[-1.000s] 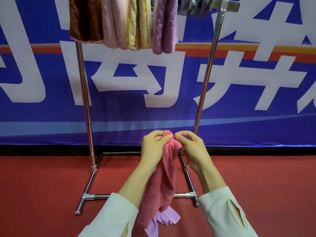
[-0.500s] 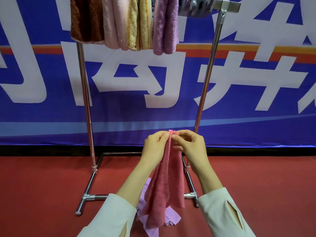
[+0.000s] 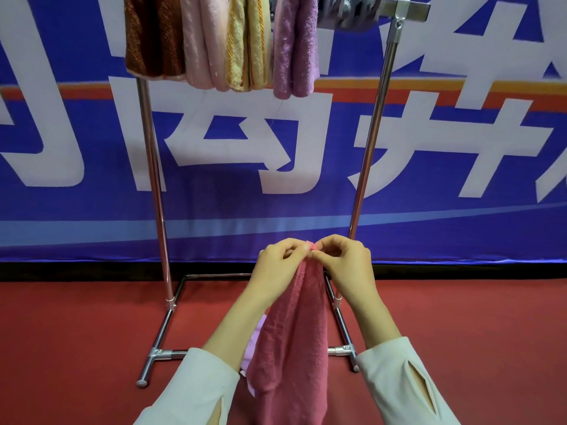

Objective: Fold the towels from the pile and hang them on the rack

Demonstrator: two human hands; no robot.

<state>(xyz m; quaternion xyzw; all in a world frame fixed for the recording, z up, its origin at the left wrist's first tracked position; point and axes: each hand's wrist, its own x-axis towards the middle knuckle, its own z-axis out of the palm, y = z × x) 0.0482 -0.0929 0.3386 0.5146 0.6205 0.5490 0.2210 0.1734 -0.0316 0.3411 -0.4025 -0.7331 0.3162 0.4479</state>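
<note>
A rose-pink towel [image 3: 291, 342] hangs straight down in front of me. My left hand [image 3: 277, 269] and my right hand [image 3: 346, 266] pinch its top edge together, fingertips touching. A lilac towel [image 3: 253, 338] shows just behind the pink one, mostly hidden. The metal rack [image 3: 152, 179] stands beyond my hands. On its top bar hang a brown towel [image 3: 153, 35], a pale pink towel [image 3: 204, 41], a yellow towel [image 3: 248, 44] and a purple towel [image 3: 294, 47], all folded.
A grey item [image 3: 346, 10] hangs at the right end of the bar. The rack's base rails [image 3: 340, 326] lie on the red carpet [image 3: 76, 348] under my arms. A blue banner [image 3: 460, 148] closes off the back.
The pink towel has straightened and hangs flatter and wider. My fingertips have come closer together on its top edge. The lilac towel is now mostly hidden behind it.
</note>
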